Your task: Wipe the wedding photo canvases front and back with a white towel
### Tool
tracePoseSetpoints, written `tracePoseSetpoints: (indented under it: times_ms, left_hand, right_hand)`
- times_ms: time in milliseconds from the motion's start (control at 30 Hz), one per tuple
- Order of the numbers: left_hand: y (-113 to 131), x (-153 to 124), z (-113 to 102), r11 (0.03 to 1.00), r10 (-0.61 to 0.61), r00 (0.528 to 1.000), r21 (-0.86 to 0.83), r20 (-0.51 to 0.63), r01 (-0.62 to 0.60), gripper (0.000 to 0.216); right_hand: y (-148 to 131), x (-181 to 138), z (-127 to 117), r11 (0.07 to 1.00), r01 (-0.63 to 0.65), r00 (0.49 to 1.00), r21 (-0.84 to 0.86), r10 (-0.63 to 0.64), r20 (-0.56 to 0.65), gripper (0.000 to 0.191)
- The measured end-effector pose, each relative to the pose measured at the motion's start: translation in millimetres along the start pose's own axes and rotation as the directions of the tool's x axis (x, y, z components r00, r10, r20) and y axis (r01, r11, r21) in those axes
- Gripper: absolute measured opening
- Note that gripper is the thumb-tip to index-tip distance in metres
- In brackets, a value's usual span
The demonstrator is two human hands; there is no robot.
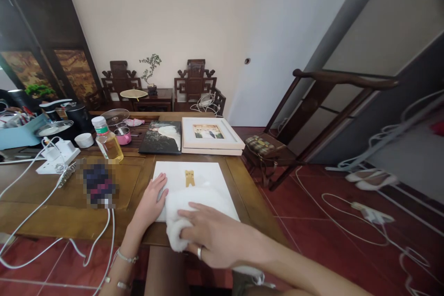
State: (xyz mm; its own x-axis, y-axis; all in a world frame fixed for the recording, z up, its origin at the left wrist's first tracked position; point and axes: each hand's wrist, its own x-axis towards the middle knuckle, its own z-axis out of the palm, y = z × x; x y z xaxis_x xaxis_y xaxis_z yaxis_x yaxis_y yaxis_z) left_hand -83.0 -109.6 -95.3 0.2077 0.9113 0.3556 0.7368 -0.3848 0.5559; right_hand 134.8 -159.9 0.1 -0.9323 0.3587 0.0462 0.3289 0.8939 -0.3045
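Table edge (pixel 156 239) near white cloth (pixel 178 229)

With our right hand (pixel 212 232) we hold a cloth (pixel 177 200) on the near part of a board (pixel 211 172); our left hand (pixel 154 198) touches its left edge.

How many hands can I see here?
2: the left hand rests on the white panel, near its left edge; the right hand holds the white cloth.
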Motion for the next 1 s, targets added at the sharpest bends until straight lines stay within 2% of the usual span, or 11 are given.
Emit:
tracePoseSetpoints:
  times_ms: [100, 200, 300, 367, 433, 533, 633, 700, 767, 833, 1000]
  left_hand:
    - [-1, 0, 1, 1.0, 0.003, 1.0, 0.002, 0.0, -0.003, 0.04]
    - [0, 0, 1, 1.0, -0.011, 1.0, -0.003, 0.006, 0.011, 0.04]
    - [4, 0, -1, 0.998, -0.047, 0.999, -0.037, 0.012, 0.047, 0.042]
    - [8, 0, -4, 0.993, -0.074, 0.997, -0.095, -0.013, 0.072, 0.045]
    - [12, -1, -8, 0.982, -0.091, 0.994, -0.169, -0.064, 0.08, 0.048]
    - [17, -2, -14, 0.968, -0.085, 0.986, -0.245, -0.141, 0.049, 0.049]
    - [20, -3, -17, 0.966, -0.06, 0.983, -0.258, -0.172, 0.014, 0.05]
    - [20, -3, -16, 0.97, -0.056, 0.984, -0.241, -0.167, 0.014, 0.05]
    - [18, -3, -13, 0.976, -0.072, 0.985, -0.215, -0.157, 0.037, 0.049]
    - [15, -2, -10, 0.98, -0.095, 0.986, -0.184, -0.14, 0.068, 0.049]
    - [7, 1, -3, 0.993, -0.071, 0.996, -0.094, -0.054, 0.066, 0.044]
  right_hand:
    - [20, 8, -9, 0.994, -0.1, 0.995, -0.036, 0.1, -0.013, 0.018]
    - [53, 28, -11, 0.966, -0.232, 0.97, -0.113, 0.221, -0.098, 0.022]
    - [76, 52, -4, 0.923, -0.344, 0.932, -0.172, 0.314, -0.18, 0.026]
    - [80, 64, 5, 0.903, -0.386, 0.915, -0.191, 0.346, -0.209, 0.026]
    - [71, 70, 17, 0.911, -0.355, 0.926, -0.21, 0.313, -0.209, 0.027]
    - [41, 60, 27, 0.953, -0.19, 0.974, -0.237, 0.153, -0.165, 0.025]
    - [8, 38, 19, 0.984, 0.004, 0.998, -0.178, -0.015, -0.059, 0.019]
    - [-3, 25, 7, 0.994, 0.049, 0.999, -0.1, -0.047, 0.023, 0.016]
    - [-2, 18, -5, 0.999, -0.002, 0.998, -0.043, 0.004, 0.064, 0.016]
    - [11, 18, -13, 0.995, -0.096, 0.994, -0.031, 0.097, 0.056, 0.016]
    - [68, 43, -15, 0.96, -0.28, 0.953, -0.004, 0.278, -0.117, 0.021]
